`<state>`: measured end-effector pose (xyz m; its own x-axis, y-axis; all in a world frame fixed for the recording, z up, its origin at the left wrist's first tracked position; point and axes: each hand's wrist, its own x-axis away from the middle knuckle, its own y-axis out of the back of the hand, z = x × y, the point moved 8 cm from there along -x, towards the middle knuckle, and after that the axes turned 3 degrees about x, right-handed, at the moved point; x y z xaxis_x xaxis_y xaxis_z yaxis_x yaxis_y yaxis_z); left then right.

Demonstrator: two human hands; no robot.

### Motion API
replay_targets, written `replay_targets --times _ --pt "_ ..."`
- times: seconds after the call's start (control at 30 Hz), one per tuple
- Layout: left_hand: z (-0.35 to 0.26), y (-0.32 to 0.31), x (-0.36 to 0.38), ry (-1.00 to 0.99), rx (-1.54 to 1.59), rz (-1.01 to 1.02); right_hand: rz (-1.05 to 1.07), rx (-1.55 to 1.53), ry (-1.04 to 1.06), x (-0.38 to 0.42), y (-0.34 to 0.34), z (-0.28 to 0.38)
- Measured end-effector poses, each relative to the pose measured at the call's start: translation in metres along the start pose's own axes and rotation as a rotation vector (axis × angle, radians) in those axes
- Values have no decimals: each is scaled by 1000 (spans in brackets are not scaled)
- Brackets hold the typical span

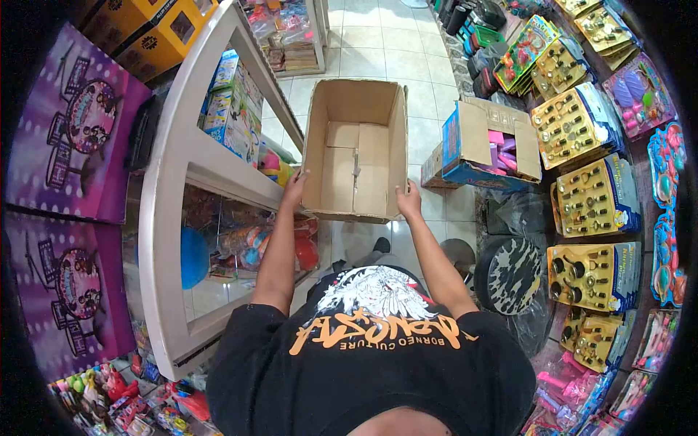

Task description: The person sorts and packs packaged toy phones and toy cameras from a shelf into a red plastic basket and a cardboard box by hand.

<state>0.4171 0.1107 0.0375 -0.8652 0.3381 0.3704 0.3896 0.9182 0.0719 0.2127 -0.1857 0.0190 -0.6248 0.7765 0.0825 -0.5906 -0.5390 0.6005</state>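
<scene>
In the head view, an empty open cardboard box hangs at twelve o'clock over the tiled floor, left hand and right hand pressed against its opposite sides; likely light, stiff-walled, best clamped near the bottom edge.

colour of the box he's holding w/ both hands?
Plain brown cardboard box, open and empty, with the left hand and right hand gripping its sides. Head view shows it best.
</scene>
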Motion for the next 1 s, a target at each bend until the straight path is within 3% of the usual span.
replay_targets --times 0.17,0.23,0.27,0.33,0.37,0.43,0.57,0.63,0.67,0.73,0.77,0.8,0.9,0.93,1.0 --pt "56 16 -17 -2 98 60 125 -110 -158 7 11 3" --pt "68 19 -1 70 408 18 126 -102 -210 11 15 -5" --pt "70 20 5 72 407 21 118 -175 -251 15 16 -10" --pt "84 36 15 82 497 -164 108 -247 -291 21 21 -19" --pt "90 38 21 83 497 -162 80 -413 -286 29 25 -23" --pt "104 53 35 34 396 -303 49 -578 -276 43 30 -41" --pt "132 57 58 -4 356 -331 -26 -324 -345 91 15 -140" --pt "154 60 74 18 390 -420 290 -17 -273 132 -3 -189" --pt "165 57 80 18 389 -418 326 87 -350 159 -21 -244" --pt "203 52 92 58 554 -442 733 517 -202 220 -61 -329" --pt "222 54 97 59 549 -435 654 336 -461 243 -32 -298" --pt "248 48 103 161 508 -342 563 150 -713 269 -4 -272" --pt "340 26 128 526 322 -148 446 -47 -866 286 24 -284" --pt "330 17 155 585 180 -137 432 -49 -877 288 34 -280" --pt "322 5 184 637 29 -115 491 84 -667 279 46 -258"
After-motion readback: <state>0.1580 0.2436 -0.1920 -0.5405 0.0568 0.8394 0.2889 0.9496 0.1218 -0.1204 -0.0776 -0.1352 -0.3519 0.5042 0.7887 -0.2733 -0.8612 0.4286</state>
